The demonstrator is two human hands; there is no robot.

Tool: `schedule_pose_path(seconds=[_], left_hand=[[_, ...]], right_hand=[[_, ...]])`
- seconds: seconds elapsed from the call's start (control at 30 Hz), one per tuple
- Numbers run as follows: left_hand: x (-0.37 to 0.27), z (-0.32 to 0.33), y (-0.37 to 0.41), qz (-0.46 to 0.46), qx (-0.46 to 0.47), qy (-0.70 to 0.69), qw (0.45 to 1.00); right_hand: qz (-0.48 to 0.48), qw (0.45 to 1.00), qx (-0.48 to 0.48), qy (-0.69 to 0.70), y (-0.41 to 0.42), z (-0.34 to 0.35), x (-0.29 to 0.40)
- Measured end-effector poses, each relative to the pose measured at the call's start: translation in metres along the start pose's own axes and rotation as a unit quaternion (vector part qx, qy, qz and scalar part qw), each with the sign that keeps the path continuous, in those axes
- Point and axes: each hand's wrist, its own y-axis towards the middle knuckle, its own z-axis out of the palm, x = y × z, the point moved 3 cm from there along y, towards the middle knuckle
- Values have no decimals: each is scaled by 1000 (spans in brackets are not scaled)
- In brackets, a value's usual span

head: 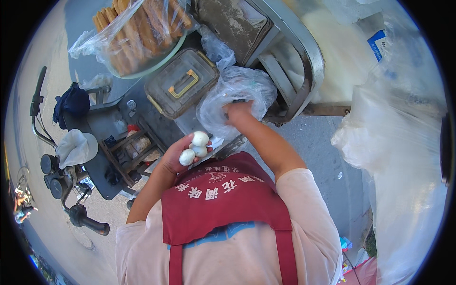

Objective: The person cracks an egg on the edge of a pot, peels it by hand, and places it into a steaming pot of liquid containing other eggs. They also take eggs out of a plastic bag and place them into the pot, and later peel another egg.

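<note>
My left hand (pixel 177 151) is closed around three smooth white eggs (pixel 187 157), held low in front of my maroon apron (pixel 228 206). My right hand (pixel 238 111) reaches into a crumpled clear plastic bag (pixel 210 114). Its fingers are mostly hidden inside the bag, so whether they grip anything cannot be seen. A lidded plastic box (pixel 174 76) with a yellowish handle (pixel 183 83) sits just beyond the bag, to its left.
Fried dough sticks (pixel 142 35) stand under plastic in a pale green basin (pixel 167 58). A metal frame (pixel 315 67) curves along the right. Handlebars (pixel 76 206), a white cap (pixel 76 148) and a wooden stool (pixel 131 148) lie left. Plastic sheeting (pixel 402 178) hangs far right.
</note>
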Motion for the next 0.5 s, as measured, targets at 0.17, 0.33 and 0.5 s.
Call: schedule_pose_path(seconds=[0.17, 0.33, 0.5], left_hand=[[1, 3, 1, -9, -6, 24, 1000], [-1, 3, 4, 1, -19, 37, 999], [-2, 7, 3, -12, -23, 53, 998]], right_hand=[[12, 976, -197, 90, 50, 72, -11], [-9, 998, 37, 56, 18, 16, -30], [-90, 985, 123, 82, 1, -1, -32]])
